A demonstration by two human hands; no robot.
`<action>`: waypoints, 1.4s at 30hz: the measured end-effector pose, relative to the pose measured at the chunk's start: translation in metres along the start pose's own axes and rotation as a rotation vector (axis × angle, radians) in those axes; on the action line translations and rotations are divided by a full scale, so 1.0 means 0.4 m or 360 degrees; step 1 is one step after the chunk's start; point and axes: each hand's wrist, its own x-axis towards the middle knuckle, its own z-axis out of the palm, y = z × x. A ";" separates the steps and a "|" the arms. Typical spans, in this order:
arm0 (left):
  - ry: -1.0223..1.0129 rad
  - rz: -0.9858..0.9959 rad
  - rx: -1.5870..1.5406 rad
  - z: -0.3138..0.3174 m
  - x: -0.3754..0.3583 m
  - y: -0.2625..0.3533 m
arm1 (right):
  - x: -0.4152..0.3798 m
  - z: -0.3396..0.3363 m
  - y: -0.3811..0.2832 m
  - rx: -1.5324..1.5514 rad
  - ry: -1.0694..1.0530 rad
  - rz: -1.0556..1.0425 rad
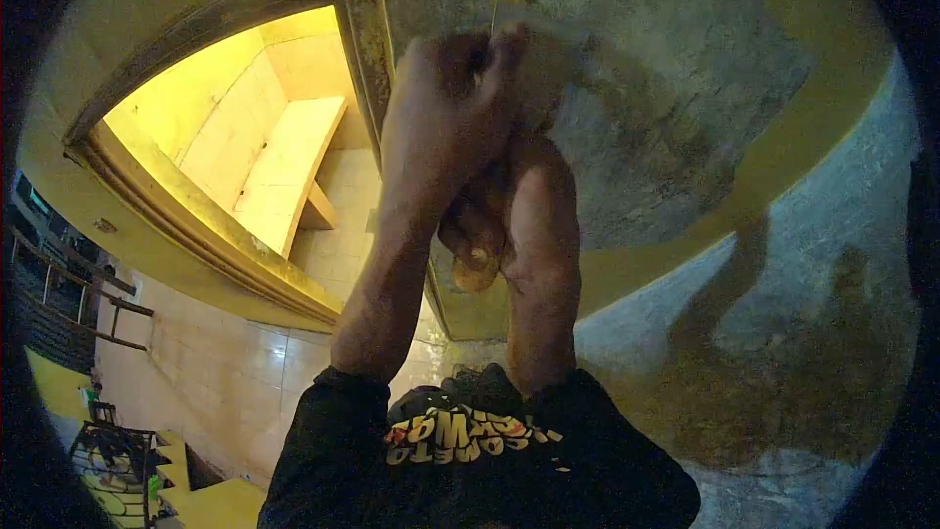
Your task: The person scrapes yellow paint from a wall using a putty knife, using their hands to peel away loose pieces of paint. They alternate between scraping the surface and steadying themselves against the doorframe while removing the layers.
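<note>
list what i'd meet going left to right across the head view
dark metal frame at the lower edge, brightly lit ledge, left hand, right hand, arm-shaped shadow on the wall

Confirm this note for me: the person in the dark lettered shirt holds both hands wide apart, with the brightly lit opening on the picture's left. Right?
Not quite: the hands aren't wide apart. The head view shows the left hand and right hand close together. The dark lettered shirt and brightly lit opening are as you say.
</note>
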 end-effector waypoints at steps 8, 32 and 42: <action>0.0117 0.0206 -0.0121 0.014 0.015 -0.001 | 0.011 -0.047 0.008 -0.0034 -0.0495 -0.0202; -0.0488 -0.0465 -0.0647 0.007 -0.075 -0.077 | 0.045 -0.134 0.093 -0.0565 -0.0141 -0.0400; -0.0492 -0.0461 -0.0985 0.003 -0.046 -0.065 | 0.087 -0.118 0.119 -0.0637 -0.0058 -0.0433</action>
